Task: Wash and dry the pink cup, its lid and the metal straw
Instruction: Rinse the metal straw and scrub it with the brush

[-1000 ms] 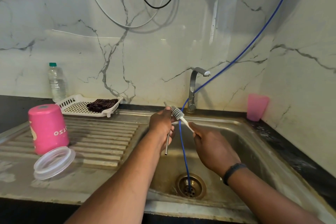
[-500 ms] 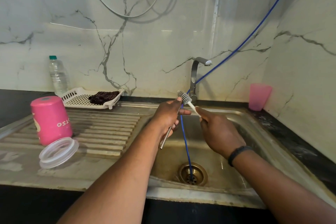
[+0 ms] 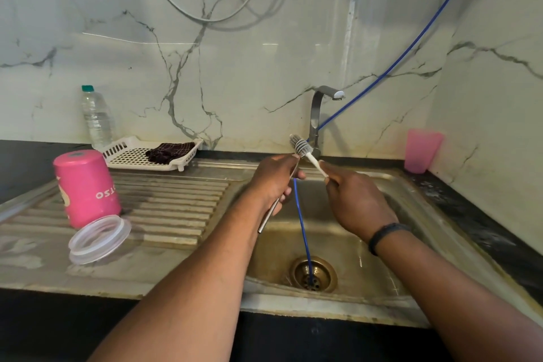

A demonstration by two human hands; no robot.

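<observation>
My left hand (image 3: 274,179) grips the metal straw (image 3: 269,216) above the sink basin (image 3: 388,191), the straw's lower end sticking out below my fist. My right hand (image 3: 355,200) holds a small brush (image 3: 302,148) by its white handle, the bristle head touching the straw's top end beside my left thumb. The pink cup (image 3: 86,186) stands upside down on the ribbed drainboard (image 3: 176,209) at the left. Its clear lid (image 3: 98,239) leans against the cup's front.
A steel tap (image 3: 318,114) stands behind my hands, with a blue hose (image 3: 302,229) running down into the drain (image 3: 313,273). A white tray (image 3: 132,156) with a dark cloth (image 3: 170,151), a water bottle (image 3: 95,116) and a second pink cup (image 3: 421,150) line the back.
The straw has tilted, its lower end swinging left. Both hands and the brush stay together above the sink; the view has shifted slightly.
</observation>
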